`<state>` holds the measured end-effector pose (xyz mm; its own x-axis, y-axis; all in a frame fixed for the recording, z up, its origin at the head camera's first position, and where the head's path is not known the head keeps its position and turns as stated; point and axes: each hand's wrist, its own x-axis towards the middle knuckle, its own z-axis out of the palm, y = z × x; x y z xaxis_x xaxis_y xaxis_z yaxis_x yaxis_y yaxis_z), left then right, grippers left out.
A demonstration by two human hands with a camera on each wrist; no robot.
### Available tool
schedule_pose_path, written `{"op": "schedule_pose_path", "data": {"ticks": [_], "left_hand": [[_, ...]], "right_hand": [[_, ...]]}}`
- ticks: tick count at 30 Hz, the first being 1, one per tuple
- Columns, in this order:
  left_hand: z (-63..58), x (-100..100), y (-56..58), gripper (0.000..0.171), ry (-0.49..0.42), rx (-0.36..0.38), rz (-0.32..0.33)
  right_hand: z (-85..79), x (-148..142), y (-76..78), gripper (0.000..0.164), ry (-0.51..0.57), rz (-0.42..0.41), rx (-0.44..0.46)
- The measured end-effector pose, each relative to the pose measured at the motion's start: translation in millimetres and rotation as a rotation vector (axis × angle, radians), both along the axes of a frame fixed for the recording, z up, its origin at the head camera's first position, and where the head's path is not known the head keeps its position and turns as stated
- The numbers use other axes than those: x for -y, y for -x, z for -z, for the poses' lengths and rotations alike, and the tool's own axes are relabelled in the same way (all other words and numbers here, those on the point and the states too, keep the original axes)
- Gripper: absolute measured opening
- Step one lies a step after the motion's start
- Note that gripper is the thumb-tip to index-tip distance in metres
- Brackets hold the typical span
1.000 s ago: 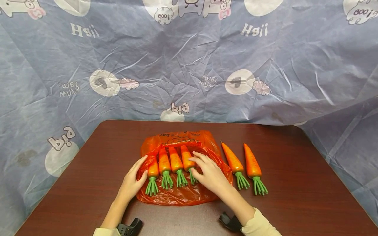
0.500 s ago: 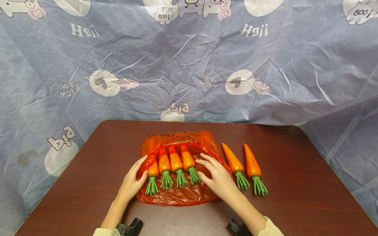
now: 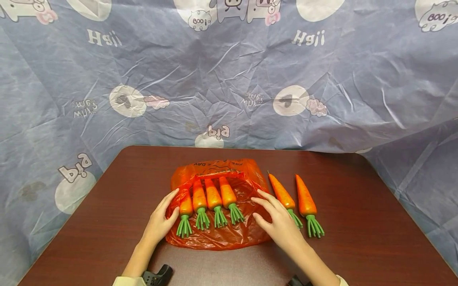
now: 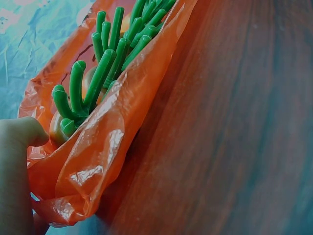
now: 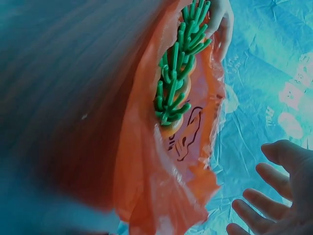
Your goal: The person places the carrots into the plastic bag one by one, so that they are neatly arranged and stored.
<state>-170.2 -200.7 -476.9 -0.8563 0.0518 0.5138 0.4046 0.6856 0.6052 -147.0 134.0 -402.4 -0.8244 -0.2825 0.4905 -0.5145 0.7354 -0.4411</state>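
A translucent red plastic bag point(image 3: 232, 236) lies on the table with its mouth toward me. Several carrots point(image 3: 213, 197) with green stalk tops are lined up side by side inside it, stalks toward me. My left hand point(image 3: 159, 220) holds the bag's left edge, thumb beside the leftmost carrot; in the left wrist view the thumb point(image 4: 34, 131) lies at the bag's mouth. My right hand point(image 3: 280, 222) is over the bag's right edge, fingers spread and holding nothing. It partly covers the stalks of a loose carrot point(image 3: 281, 192). Another loose carrot point(image 3: 305, 198) lies farther right.
The dark brown wooden table point(image 3: 358, 246) carries everything. A crumpled blue-grey printed sheet point(image 3: 229, 71) hangs behind its far edge. Black wrist devices show at the bottom, the left one point(image 3: 159, 276) more fully.
My right hand has let go of the rightmost carrot in the bag and drawn away to the right, uncovering its green stalks. The left hand has stayed put.
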Motion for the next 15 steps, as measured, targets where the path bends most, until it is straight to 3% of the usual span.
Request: {"op": "schedule_pose_path", "data": {"ticks": [15], "left_hand": [[-0.7, 0, 0.7, 0.059, -0.016, -0.012, 0.009]], "right_hand": [[6.1, -34, -10.2, 0.043, -0.044, 0.095, -0.128]]}}
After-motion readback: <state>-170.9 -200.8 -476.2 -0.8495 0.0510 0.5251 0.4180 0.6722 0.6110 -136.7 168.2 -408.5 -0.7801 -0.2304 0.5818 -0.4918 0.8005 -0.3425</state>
